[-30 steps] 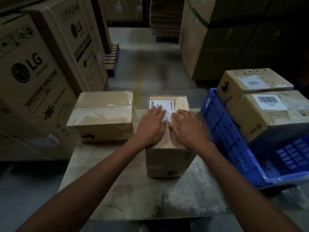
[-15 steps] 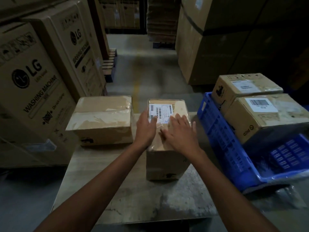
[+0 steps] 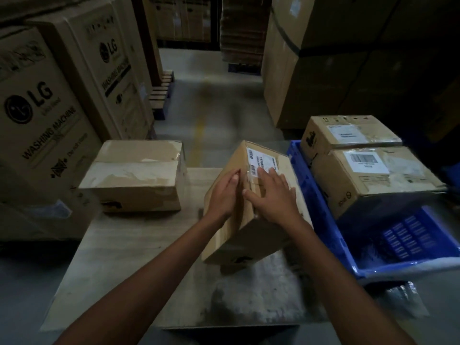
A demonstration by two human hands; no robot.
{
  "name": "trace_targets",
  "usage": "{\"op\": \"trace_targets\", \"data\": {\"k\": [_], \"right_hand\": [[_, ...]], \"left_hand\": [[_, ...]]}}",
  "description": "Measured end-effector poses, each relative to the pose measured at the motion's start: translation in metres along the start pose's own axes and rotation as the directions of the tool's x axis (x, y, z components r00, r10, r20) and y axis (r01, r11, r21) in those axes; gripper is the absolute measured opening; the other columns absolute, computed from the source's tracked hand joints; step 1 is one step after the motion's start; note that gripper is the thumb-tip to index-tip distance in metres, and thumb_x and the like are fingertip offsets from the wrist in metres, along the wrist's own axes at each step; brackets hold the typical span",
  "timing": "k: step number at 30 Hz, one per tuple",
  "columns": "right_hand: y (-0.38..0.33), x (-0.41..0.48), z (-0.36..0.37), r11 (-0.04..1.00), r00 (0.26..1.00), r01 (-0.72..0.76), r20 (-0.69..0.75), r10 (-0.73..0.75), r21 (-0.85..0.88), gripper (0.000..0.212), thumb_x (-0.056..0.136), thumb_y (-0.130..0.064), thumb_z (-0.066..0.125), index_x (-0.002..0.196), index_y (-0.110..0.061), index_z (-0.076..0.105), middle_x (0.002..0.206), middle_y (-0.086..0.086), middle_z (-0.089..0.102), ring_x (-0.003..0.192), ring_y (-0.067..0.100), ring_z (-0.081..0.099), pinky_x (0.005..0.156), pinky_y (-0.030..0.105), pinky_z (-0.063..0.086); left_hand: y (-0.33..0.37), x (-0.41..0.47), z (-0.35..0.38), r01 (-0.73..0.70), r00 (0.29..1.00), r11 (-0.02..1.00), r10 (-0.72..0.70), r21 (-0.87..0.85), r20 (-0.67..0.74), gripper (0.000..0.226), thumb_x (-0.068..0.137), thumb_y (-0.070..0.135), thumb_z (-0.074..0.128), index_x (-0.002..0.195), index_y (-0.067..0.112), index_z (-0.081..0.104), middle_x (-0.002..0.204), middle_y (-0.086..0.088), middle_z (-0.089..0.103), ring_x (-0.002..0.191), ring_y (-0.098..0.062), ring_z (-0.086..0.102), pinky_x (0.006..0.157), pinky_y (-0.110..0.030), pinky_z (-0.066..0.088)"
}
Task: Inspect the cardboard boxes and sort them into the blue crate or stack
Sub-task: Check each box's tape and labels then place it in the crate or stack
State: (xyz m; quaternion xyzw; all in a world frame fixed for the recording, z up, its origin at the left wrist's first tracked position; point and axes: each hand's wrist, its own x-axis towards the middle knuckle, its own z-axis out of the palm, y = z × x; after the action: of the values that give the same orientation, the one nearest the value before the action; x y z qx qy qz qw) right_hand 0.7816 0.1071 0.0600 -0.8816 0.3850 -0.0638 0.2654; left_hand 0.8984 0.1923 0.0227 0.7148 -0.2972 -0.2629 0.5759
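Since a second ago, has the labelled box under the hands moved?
Yes. The labelled box has tilted and swung right toward the blue crate, away from the taped box left of it.

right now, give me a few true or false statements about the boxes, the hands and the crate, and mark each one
1. The labelled box between the hands is tilted. True.
2. The blue crate holds no boxes. False: two boxes sit in it.
3. The left hand lies flat against the labelled box's side, and the right hand on its labelled face. True.
4. The taped box sits right of the labelled box. False: it sits to its left, on the table.
5. The big cartons on the left read LG washing machine. True.
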Motion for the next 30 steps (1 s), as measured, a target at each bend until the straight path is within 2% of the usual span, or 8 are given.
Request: {"op": "trace_targets", "data": {"k": [4, 7, 10, 16, 20, 25, 27, 30], "right_hand": [[0.022, 0.002, -0.009, 0.998, 1.0, 0.017, 0.016, -0.018, 0.068, 0.082, 0.092, -0.06, 0.053, 0.16, -0.037, 0.013, 0.17, -0.002, 0.005, 0.156, 0.026, 0.001, 0.123, 0.06, 0.003], [0.037, 0.002, -0.016, 0.992, 1.0, 0.019, 0.005, -0.019, 0.124, 0.08, 0.093, -0.058, 0.054, 0.16, -0.035, 0.016, 0.17, -0.002, 0.008, 0.156, 0.025, 0.004, 0.123, 0.059, 0.004], [0.05, 0.003, -0.021, 0.985, 0.999, 0.045, -0.002, -0.045, 0.164, 0.079, 0.094, -0.055, 0.055, 0.16, -0.032, 0.019, 0.169, 0.0, 0.01, 0.156, 0.025, 0.006, 0.123, 0.059, 0.007], [0.077, 0.009, -0.029, 0.947, 0.998, 0.057, -0.01, -0.057, 0.317, 0.089, 0.078, -0.064, 0.049, 0.157, -0.029, 0.03, 0.166, 0.003, 0.025, 0.152, 0.026, 0.023, 0.119, 0.059, 0.023], [0.099, 0.016, -0.027, 0.866, 0.998, 0.054, -0.008, -0.057, 0.498, 0.072, 0.091, -0.045, 0.061, 0.155, -0.026, 0.036, 0.158, 0.004, 0.038, 0.14, 0.023, 0.041, 0.111, 0.049, 0.038], [0.125, 0.02, -0.006, 0.751, 0.999, -0.049, 0.033, 0.037, 0.658, 0.052, 0.102, -0.015, 0.052, 0.153, -0.016, 0.039, 0.143, 0.007, 0.05, 0.112, 0.012, 0.05, 0.075, 0.018, 0.039], [0.133, 0.024, 0.007, 0.702, 0.992, -0.124, 0.076, 0.099, 0.702, 0.047, 0.103, -0.014, 0.048, 0.15, -0.018, 0.044, 0.135, 0.002, 0.056, 0.103, 0.01, 0.057, 0.074, 0.021, 0.044], [0.14, 0.033, 0.024, 0.688, 0.976, -0.201, 0.08, 0.204, 0.698, 0.045, 0.101, -0.008, 0.045, 0.143, -0.022, 0.053, 0.135, 0.004, 0.06, 0.117, 0.021, 0.058, 0.097, 0.04, 0.051]], "left_hand": [[-0.054, 0.008, 0.016, 0.234, 0.97, 0.955, -0.218, 0.181, -0.105, 0.051, 0.105, 0.051, 0.028, 0.132, 0.015, 0.052, 0.133, -0.011, 0.057, 0.117, -0.028, 0.056, 0.103, -0.049, 0.045], [-0.136, 0.034, 0.018, 0.408, 0.904, 0.907, -0.387, 0.103, -0.18, 0.087, 0.081, 0.088, 0.024, 0.132, 0.024, 0.051, 0.131, -0.012, 0.06, 0.114, -0.033, 0.058, 0.102, -0.054, 0.046], [-0.165, 0.053, 0.022, 0.452, 0.884, 0.881, -0.421, 0.14, -0.202, 0.099, 0.07, 0.098, 0.02, 0.133, 0.028, 0.051, 0.132, -0.009, 0.06, 0.117, -0.033, 0.058, 0.104, -0.054, 0.044], [-0.074, 0.002, 0.032, 0.317, 0.948, 0.882, -0.282, 0.348, -0.149, 0.064, 0.106, 0.049, 0.034, 0.156, 0.009, 0.03, 0.16, -0.011, 0.033, 0.146, -0.027, 0.033, 0.119, -0.038, 0.025], [-0.082, -0.011, 0.025, 0.232, 0.972, 0.816, -0.208, 0.529, -0.106, 0.064, 0.106, 0.05, 0.033, 0.158, 0.014, 0.024, 0.165, -0.008, 0.021, 0.152, -0.022, 0.017, 0.123, -0.036, 0.014], [-0.088, -0.013, 0.006, 0.159, 0.981, 0.612, -0.186, 0.774, -0.055, 0.065, 0.103, 0.059, 0.028, 0.159, 0.029, 0.017, 0.168, -0.004, 0.007, 0.154, -0.028, 0.006, 0.122, -0.051, 0.011], [-0.091, -0.012, 0.001, 0.106, 0.984, 0.524, -0.18, 0.845, -0.012, 0.073, 0.098, 0.067, 0.02, 0.159, 0.028, 0.015, 0.168, -0.006, 0.004, 0.154, -0.03, 0.003, 0.123, -0.053, 0.008], [-0.096, -0.009, 0.001, 0.036, 0.986, 0.491, -0.16, 0.87, 0.049, 0.073, 0.1, 0.063, 0.025, 0.16, 0.024, 0.009, 0.168, -0.007, -0.003, 0.154, -0.027, -0.005, 0.122, -0.047, -0.003]]}}
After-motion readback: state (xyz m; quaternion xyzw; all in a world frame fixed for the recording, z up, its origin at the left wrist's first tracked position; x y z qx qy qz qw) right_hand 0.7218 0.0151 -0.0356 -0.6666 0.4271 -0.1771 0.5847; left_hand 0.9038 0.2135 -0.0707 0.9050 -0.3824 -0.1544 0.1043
